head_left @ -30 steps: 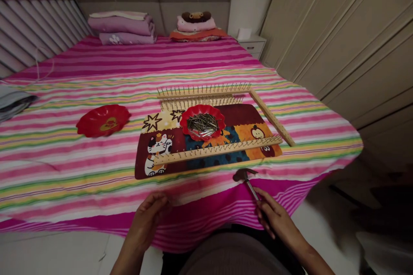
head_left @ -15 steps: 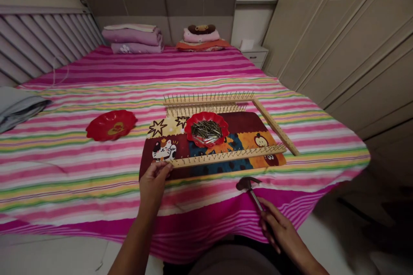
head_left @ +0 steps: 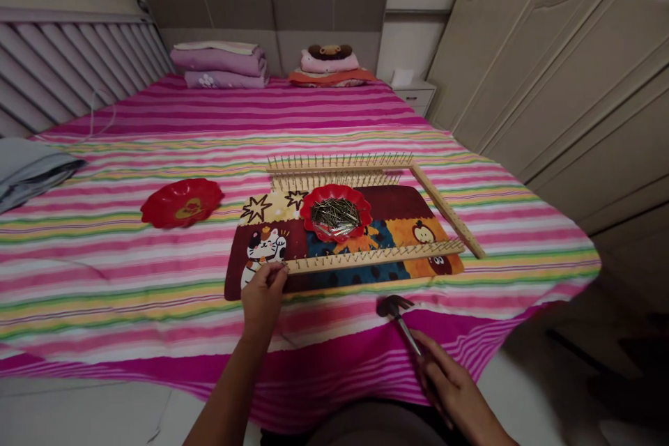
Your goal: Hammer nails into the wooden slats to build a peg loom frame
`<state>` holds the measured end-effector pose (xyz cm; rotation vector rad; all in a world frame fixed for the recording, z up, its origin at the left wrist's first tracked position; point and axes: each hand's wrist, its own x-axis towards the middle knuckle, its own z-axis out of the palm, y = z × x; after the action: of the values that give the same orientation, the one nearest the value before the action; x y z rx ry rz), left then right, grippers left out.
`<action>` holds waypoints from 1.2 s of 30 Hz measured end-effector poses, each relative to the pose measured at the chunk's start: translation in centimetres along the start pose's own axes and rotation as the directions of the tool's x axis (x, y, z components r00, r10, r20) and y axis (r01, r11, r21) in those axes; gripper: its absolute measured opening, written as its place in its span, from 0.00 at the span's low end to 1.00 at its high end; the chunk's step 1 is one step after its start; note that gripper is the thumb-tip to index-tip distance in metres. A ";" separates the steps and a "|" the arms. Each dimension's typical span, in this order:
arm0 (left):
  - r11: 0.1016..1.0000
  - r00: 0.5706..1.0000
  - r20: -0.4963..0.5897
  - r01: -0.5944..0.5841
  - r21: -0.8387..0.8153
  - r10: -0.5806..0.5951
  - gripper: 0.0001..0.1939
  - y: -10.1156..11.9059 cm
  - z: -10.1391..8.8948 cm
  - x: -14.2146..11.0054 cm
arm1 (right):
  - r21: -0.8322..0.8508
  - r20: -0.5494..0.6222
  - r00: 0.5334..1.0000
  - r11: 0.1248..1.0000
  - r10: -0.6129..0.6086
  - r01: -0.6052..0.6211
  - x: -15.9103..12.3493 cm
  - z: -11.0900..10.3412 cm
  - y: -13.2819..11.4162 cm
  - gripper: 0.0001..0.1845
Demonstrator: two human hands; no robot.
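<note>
A pale wooden strip with a row of nails standing along it lies across a patterned mat. My left hand is closed at the strip's left end, thumb and forefinger pinched there; whether a nail is also between the fingertips cannot be made out. In my right hand is a claw hammer, held by its handle, its dark head over the bed's front edge, apart from the strip. Behind the strip, a red scalloped dish full of loose nails rests on the mat.
Two more nail-studded strips lie behind the dish. A bare-looking wooden strip slants along the right. Another red dish sits at left on the striped bedspread. Folded grey cloth is at the far left; wardrobe doors stand right.
My left hand has shifted slightly right along the strip's end. The hammer head has moved a little left and nearer to me. The view has tilted slightly.
</note>
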<state>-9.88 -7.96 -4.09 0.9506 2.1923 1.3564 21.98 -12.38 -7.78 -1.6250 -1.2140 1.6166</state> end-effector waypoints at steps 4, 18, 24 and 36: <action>0.995 0.996 -0.017 -0.090 0.053 0.091 0.07 -0.1 0.3 -0.3 | -0.060 0.161 0.985 0.996 -0.061 0.071 -1.2 1.6 -3.5 0.28; 0.916 0.935 -0.015 -0.342 0.208 0.353 0.09 -1.7 1.0 -0.1 | -0.279 0.458 0.672 0.624 -0.582 0.730 1.6 10.0 -15.1 0.24; 0.913 0.932 -0.020 -0.351 0.209 0.363 0.09 -2.0 1.1 0.0 | -0.292 0.488 0.646 0.588 -0.586 0.754 2.0 10.4 -15.1 0.26; 0.922 0.961 0.266 -0.168 0.350 0.074 0.06 -3.0 -4.7 -3.1 | -0.341 0.392 0.834 0.781 -0.388 0.523 -1.1 2.8 -6.0 0.24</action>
<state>-11.75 -14.06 -4.69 1.3336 2.2611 0.8230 18.12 -11.26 -2.46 -1.1785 -2.0789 1.3555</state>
